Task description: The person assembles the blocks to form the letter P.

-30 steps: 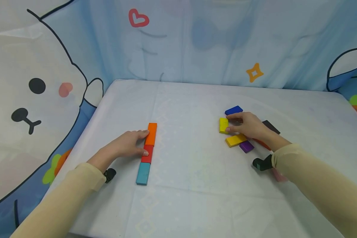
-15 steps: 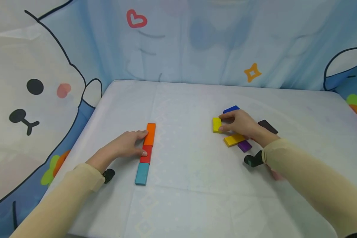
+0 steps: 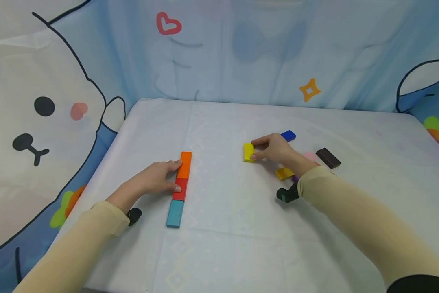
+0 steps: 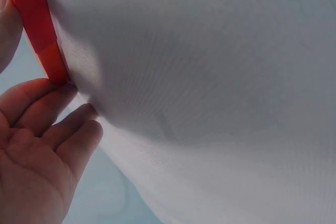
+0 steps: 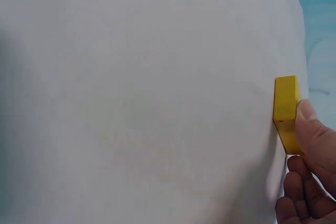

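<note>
Three flat blocks form a column on the left of the cloth: orange point(image 3: 184, 167) farthest, red point(image 3: 180, 191) in the middle, teal point(image 3: 174, 214) nearest. My left hand point(image 3: 151, 178) rests at the column's left side, its fingers touching the orange block and its thumb on the red one. In the left wrist view, its fingers are extended beside the orange block's end point(image 4: 54, 66). Right of the column, my right hand point(image 3: 276, 149) pinches a yellow block point(image 3: 248, 153) between thumb and fingers. The right wrist view shows the thumb against this yellow block point(image 5: 286, 98).
Behind and under the right hand lie a blue block point(image 3: 288, 135), an amber block point(image 3: 284, 174), a purple block mostly hidden by the wrist, a pink piece point(image 3: 310, 155) and a dark brown block point(image 3: 328, 158). A printed curtain point(image 3: 219, 53) hangs along the table's far edge.
My right hand has carried the yellow block leftward, away from the loose blocks, uncovering more of the dark brown block and the pink piece. The left hand stays by the column.
</note>
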`<state>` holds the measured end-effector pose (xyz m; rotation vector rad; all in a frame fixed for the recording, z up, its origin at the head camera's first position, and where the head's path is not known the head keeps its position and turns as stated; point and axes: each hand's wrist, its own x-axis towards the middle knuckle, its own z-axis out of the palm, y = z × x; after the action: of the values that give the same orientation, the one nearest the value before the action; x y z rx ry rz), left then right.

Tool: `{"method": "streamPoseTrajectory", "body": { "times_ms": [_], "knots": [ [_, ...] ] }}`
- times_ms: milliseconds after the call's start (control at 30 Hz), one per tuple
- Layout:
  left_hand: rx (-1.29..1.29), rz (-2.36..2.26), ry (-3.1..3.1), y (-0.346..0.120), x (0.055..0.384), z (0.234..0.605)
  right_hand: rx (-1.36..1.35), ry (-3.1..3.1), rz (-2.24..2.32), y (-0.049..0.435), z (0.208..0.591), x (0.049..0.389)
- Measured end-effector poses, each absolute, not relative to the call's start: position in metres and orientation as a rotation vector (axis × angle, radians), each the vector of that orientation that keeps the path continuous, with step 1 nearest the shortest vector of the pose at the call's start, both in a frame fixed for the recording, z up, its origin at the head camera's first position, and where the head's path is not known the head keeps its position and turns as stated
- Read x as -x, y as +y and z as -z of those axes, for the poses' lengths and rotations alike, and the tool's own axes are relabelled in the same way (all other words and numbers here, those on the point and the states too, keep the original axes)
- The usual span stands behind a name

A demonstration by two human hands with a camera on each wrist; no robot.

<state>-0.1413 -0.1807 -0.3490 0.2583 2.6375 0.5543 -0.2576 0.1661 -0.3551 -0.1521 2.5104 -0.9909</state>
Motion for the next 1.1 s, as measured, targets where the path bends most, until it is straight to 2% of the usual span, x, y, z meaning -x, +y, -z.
{"method": "streamPoseTrajectory", "body": {
  "times_ms": [733, 1100],
  "knots": [
    [-0.239, -0.589, 2.63, -0.18, 0.146, 0.349, 0.205, 2.496, 1.136, 0.093, 0.365, 0.273],
    [-0.227, -0.587, 2.633, -0.181, 0.143, 0.348, 0.218, 2.481, 1.182, 0.076, 0.37, 0.278]
  ]
}}
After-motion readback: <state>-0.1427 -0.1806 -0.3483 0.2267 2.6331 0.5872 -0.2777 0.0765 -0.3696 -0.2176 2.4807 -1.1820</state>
